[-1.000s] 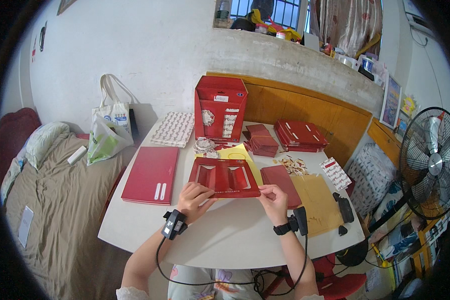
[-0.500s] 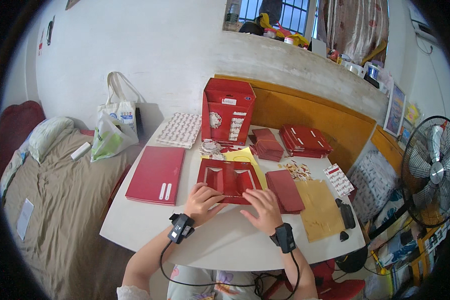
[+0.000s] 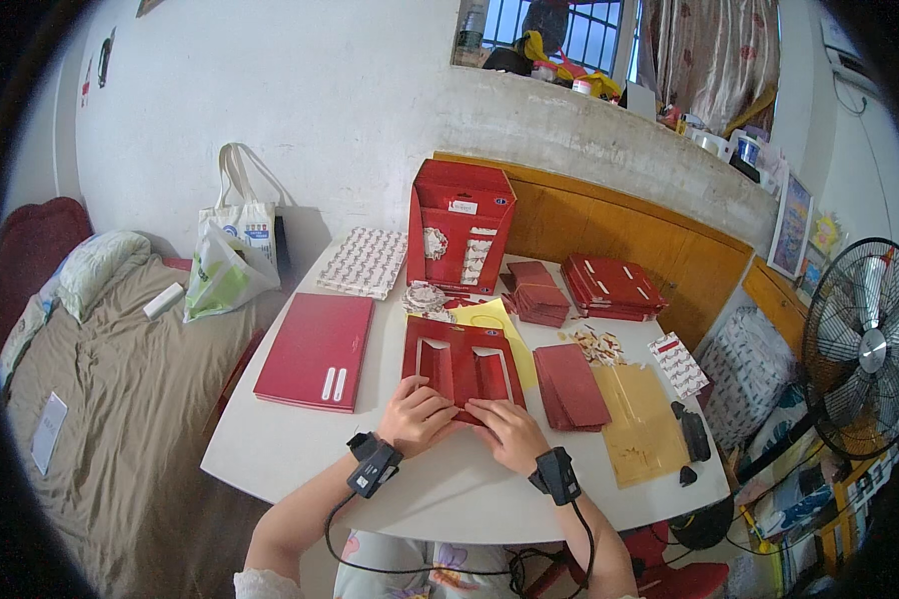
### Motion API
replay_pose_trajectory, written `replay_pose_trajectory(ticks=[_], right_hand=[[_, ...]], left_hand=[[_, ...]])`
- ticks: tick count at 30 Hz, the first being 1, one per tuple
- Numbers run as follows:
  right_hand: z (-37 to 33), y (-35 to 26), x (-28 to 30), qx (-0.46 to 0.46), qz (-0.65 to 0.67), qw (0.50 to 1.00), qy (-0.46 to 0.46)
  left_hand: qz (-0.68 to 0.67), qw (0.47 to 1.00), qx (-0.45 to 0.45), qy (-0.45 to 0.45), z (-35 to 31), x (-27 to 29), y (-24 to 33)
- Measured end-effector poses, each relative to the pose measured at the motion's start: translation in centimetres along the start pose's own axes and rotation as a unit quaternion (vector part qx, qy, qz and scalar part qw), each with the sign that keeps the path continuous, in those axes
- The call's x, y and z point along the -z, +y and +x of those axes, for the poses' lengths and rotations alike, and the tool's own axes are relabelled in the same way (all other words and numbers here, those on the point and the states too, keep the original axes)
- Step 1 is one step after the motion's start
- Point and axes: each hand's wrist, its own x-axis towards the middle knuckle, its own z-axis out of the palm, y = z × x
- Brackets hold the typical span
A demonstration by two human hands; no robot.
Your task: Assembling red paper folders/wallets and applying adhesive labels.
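Observation:
A red cardboard package with two cut-out windows lies in front of me, over a yellow sheet. My left hand grips its near edge, fingers curled over the left side. Close beside it, my right hand holds the same edge with bent fingers on top; the thumbs are partly hidden. A stack of dark red cards lies right of the package. Some distance to the left is a pile of flat red sheets with two white slots.
Behind the package stands a tall red box. Banded red cards, a red stack and paper scraps lie to the right, near a tan sheet. Patterned white sheets lie at the back left. A fan stands at far right.
My right hand has moved left along the package's near edge, closer to my left hand. My left hand has shifted slightly right. The whole view has shifted slightly.

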Motion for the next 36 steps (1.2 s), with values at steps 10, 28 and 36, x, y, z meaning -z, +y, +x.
replay_pose_trajectory(ticks=[10,28,36], right_hand=[[0.1,0.2,0.1,-0.036,0.164,0.986,0.011],[-1.0,0.9,3.0,-0.201,0.469,0.796,0.327],[-0.6,1.3,0.6,-0.277,0.567,0.74,0.233]], left_hand=[[0.024,0.998,0.053,0.013,0.0,0.6,-0.2],[-0.014,0.985,0.157,0.073,0.0,0.5,-1.1],[-0.093,0.974,0.142,-0.148,0.3,0.7,-0.7]])
